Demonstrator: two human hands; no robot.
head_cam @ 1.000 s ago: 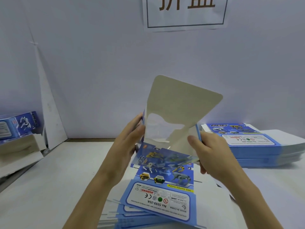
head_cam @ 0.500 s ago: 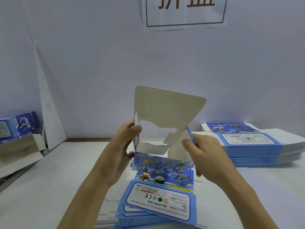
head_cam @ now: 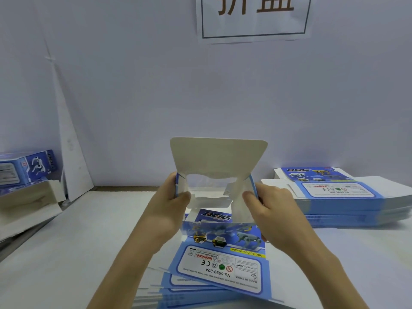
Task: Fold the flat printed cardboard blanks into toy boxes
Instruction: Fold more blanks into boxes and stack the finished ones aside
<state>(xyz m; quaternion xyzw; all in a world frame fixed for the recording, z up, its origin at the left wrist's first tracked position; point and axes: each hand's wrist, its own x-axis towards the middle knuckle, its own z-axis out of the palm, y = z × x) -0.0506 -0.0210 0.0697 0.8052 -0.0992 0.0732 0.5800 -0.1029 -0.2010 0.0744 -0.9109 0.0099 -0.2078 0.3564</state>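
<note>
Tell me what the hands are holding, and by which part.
Both hands hold one partly opened cardboard blank: the left hand grips its left side wall, the right hand its right side wall, thumbs on the white inner faces.

cardboard blank (head_cam: 218, 157) shown with a matt, uncoated grey-white inner face, its blue printed outer face given a slight sheen, stacked blanks (head_cam: 223, 267) printed smooth and faintly glossy, table (head_cam: 66, 241) surfaced in smooth matt white, wall (head_cam: 133, 97) lined with matt white sheet, sign (head_cam: 254, 25) printed on plain paper
</note>
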